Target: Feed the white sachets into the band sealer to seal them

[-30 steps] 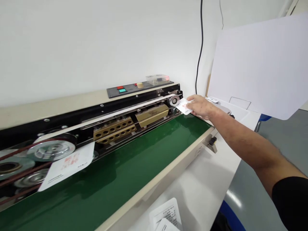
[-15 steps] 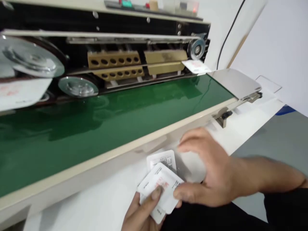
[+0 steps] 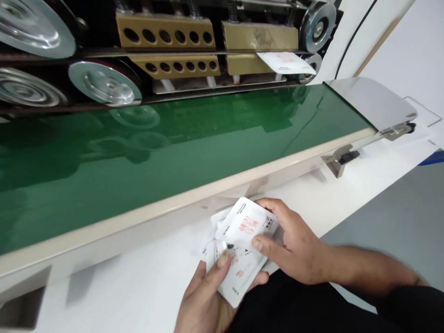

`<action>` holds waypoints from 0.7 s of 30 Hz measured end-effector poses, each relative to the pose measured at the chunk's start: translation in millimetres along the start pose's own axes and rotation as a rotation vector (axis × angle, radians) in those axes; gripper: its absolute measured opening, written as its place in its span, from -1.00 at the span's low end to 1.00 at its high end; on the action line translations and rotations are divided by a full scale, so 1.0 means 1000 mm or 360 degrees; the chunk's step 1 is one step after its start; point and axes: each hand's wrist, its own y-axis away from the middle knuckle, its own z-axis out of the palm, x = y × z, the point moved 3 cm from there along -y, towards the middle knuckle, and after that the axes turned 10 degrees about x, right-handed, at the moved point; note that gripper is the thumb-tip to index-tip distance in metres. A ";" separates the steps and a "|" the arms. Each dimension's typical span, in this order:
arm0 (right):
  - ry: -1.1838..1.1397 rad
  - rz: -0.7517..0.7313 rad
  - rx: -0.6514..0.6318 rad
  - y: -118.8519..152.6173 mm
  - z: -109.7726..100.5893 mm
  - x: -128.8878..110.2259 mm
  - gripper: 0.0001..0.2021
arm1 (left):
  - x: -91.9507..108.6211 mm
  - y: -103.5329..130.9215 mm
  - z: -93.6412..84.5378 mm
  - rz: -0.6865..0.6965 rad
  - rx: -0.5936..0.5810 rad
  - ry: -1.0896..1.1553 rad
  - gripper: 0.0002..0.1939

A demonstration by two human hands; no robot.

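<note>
While left hand (image 3: pixel 204 300) cradles packets (image 3: pixel 239 270) — right hand (image 3: pixel 291 245) pinches top packet (image 3: pixel 248 224).

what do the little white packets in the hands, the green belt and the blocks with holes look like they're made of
Packets: thin, flexible white film or foil laminate, probably; they flex between the left hand and right hand, with printed red text.
Green belt: smooth, glossy plastic or rubber-like sheet; it mirrors the wheels.
Perforated blocks: likely brass or bronze-coloured metal, dull golden finish.
</note>
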 end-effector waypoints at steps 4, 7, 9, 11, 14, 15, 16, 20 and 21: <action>-0.0195 -0.0020 0.0033 -0.001 -0.020 0.002 -0.61 | 0.001 0.007 0.010 -0.0020 0.0072 -0.0078 -0.40; -0.0429 0.0086 0.0137 -0.003 -0.039 0.001 -0.54 | 0.002 0.008 0.012 -0.0018 0.0063 -0.0076 -0.40; -0.0557 0.0127 0.0227 -0.005 -0.051 -0.004 -0.50 | 0.002 0.008 0.012 -0.0028 0.0032 -0.0058 -0.35; -0.0665 0.0111 0.0322 -0.007 -0.061 -0.012 -0.51 | 0.002 0.006 0.009 -0.0037 0.0041 -0.0060 -0.33; -0.0845 0.0079 0.0319 -0.004 -0.065 -0.024 -0.59 | 0.000 0.003 0.003 -0.0064 0.0105 -0.0041 -0.33; -0.0906 0.0083 0.0242 -0.002 -0.062 -0.027 -0.61 | -0.001 0.002 0.002 -0.0072 0.0102 -0.0030 -0.33; -0.0962 0.0102 0.0124 0.001 -0.058 -0.028 -0.62 | -0.002 0.001 0.000 -0.0079 0.0095 -0.0028 -0.31; -0.1213 0.0360 -0.0409 0.018 -0.028 -0.017 -0.49 | -0.003 0.002 0.002 -0.0094 0.0031 -0.0072 -0.11; -0.1296 0.0452 -0.0502 0.023 -0.020 -0.010 -0.45 | -0.003 0.003 0.004 -0.0091 0.0033 -0.0068 -0.08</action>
